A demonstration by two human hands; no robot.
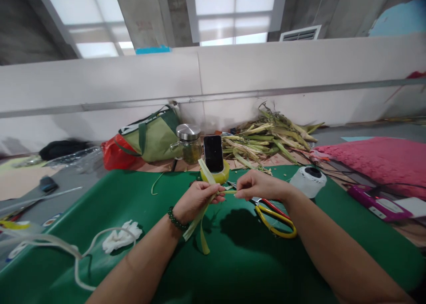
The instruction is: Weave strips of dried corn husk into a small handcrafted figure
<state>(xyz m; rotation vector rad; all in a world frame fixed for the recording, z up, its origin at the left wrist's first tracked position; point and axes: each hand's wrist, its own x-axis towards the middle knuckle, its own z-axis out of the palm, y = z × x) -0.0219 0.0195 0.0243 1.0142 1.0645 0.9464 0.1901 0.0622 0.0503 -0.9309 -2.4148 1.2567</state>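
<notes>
Pale green leaf strips (196, 222) are pinched in my left hand (199, 197), with one end rising past the thumb and two ends hanging below. A bead bracelet (176, 219) circles that wrist. My right hand (253, 185) is closed on a narrow strip end (230, 192), which stretches across the small gap between the hands. Beneath the right wrist, scissors (274, 219) with one yellow and one red handle lie on the green mat (159, 268). A black phone (213, 152) leans upright in a yellow tape roll (223, 174) just beyond the hands.
Behind the mat are a lidded glass jar (188, 146), a green bag (151, 140) and a heap of leaves (266, 137). A white roll (308, 181) stands at right, near a magenta power strip (379, 203). Crumpled tissue (122, 236) and a pale cable (76, 268) lie left.
</notes>
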